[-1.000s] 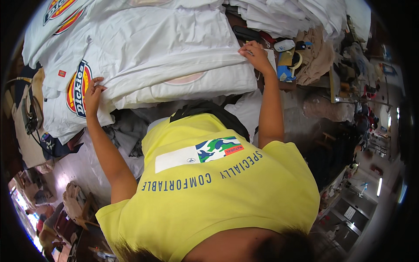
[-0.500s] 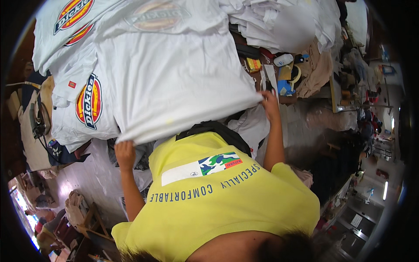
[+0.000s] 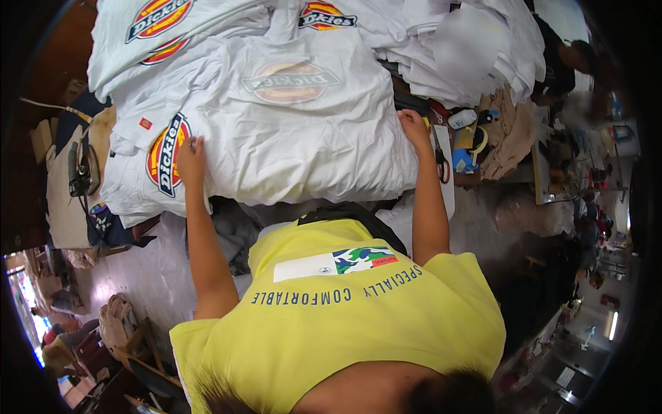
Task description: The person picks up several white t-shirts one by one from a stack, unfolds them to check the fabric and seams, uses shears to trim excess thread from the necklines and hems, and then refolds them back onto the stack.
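While the white T-shirt point(image 3: 310, 138) lay spread face-down atop the stack of printed shirts point(image 3: 162, 148), the left hand point(image 3: 192, 160) pressed flat, fingers open, on its left edge, holding nothing. The right hand point(image 3: 414, 127) rested likewise open on its right edge, beside the scissors point(image 3: 441, 165). Judged mid-smoothing; the fold next needs both edges gripped evenly.
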The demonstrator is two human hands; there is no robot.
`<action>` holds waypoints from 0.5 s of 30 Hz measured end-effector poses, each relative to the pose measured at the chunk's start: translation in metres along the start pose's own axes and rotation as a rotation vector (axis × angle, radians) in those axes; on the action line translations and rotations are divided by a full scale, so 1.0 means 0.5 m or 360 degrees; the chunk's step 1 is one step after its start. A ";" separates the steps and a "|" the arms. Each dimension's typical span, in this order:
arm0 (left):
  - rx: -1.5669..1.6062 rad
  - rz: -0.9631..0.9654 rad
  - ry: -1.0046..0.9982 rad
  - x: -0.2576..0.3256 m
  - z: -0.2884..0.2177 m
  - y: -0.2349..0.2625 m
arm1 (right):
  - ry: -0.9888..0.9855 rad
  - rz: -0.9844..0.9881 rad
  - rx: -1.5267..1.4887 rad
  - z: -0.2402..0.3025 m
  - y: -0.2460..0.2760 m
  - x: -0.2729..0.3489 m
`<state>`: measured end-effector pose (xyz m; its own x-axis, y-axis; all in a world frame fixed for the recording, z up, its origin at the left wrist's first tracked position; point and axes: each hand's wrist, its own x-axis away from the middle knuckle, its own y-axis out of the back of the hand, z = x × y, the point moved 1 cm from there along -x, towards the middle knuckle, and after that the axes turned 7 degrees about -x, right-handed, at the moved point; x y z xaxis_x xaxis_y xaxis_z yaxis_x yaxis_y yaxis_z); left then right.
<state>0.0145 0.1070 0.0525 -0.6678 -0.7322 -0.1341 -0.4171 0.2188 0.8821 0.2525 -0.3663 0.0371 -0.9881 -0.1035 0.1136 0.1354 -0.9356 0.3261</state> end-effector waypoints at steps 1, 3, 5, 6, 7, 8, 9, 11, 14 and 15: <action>-0.0137 -0.0099 -0.0065 -0.024 -0.005 -0.017 | 0.0000 -0.0018 0.0027 -0.002 -0.025 -0.029; -0.0219 0.0018 -0.0041 -0.040 -0.033 -0.026 | -0.0025 -0.0016 -0.0015 -0.009 -0.042 -0.050; -0.0128 0.0143 -0.0032 -0.053 -0.033 -0.025 | -0.0052 0.0043 -0.0169 -0.006 -0.039 -0.059; -0.0015 0.0118 0.0002 -0.058 -0.023 -0.023 | 0.0015 -0.0009 -0.0286 0.000 -0.041 -0.062; 0.0099 0.0093 0.0033 -0.062 -0.013 -0.022 | 0.0084 -0.0064 -0.0404 0.006 -0.044 -0.064; 0.0207 0.0076 0.0067 -0.062 0.003 -0.023 | 0.0142 -0.0116 -0.0521 0.009 -0.049 -0.059; 0.0425 -0.0002 0.0039 -0.065 0.015 -0.026 | 0.0159 -0.0073 -0.0532 0.016 -0.056 -0.058; 0.0776 0.0244 0.0242 -0.060 0.015 -0.025 | 0.0188 0.0004 -0.0553 0.029 -0.066 -0.066; 0.1003 0.0730 0.0309 -0.065 0.020 -0.028 | -0.0019 0.0264 -0.0278 0.040 -0.053 -0.076; 0.0903 0.0818 0.0230 -0.069 0.012 -0.005 | -0.0116 0.0192 -0.0488 0.047 -0.031 -0.086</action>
<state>0.0347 0.1357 0.0523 -0.7919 -0.5177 0.3237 -0.3546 0.8216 0.4464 0.2943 -0.3393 0.0493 -0.9571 -0.2054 0.2043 0.2119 -0.9772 0.0100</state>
